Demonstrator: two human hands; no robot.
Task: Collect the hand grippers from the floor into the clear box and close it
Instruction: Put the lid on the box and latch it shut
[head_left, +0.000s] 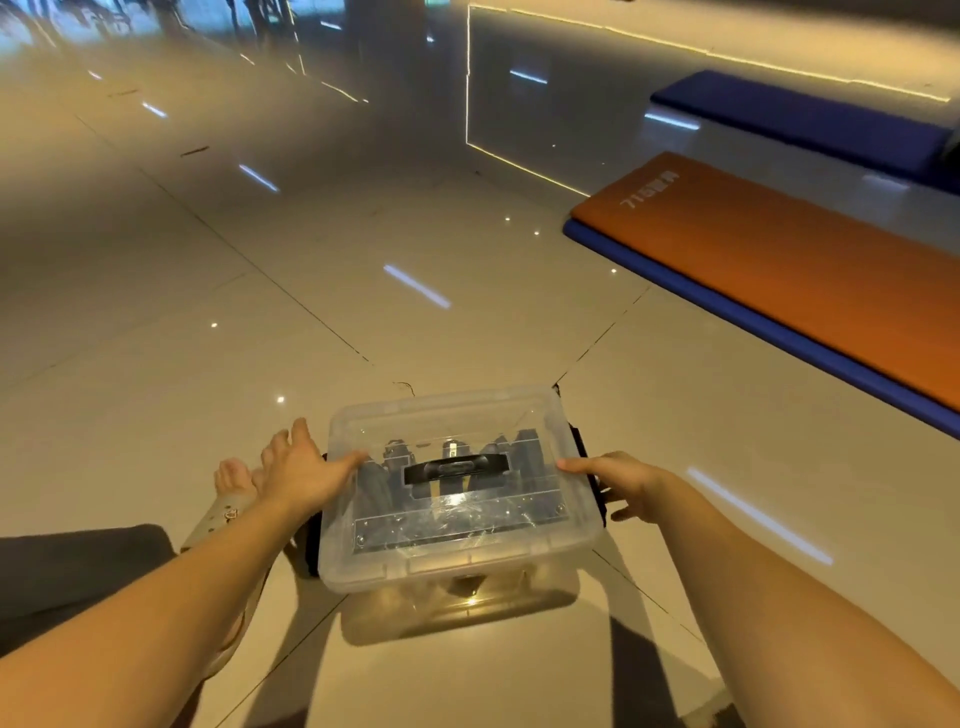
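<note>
**Clear plastic, lid on, both hands at the sides**

Clear plastic box (457, 493) sits on the glossy tile floor (260, 312), lid (452, 415) laid on top, black handle (456, 467) centred. Dark grippers (519, 452) show through, packed inside. Left hand (298, 470) spreads its fingers, thumb on the lid edge; right hand (618, 480) curls loosely at the black side latch (597, 493), likely about to snap it down. Orange mat (779, 260) lies well apart
</note>
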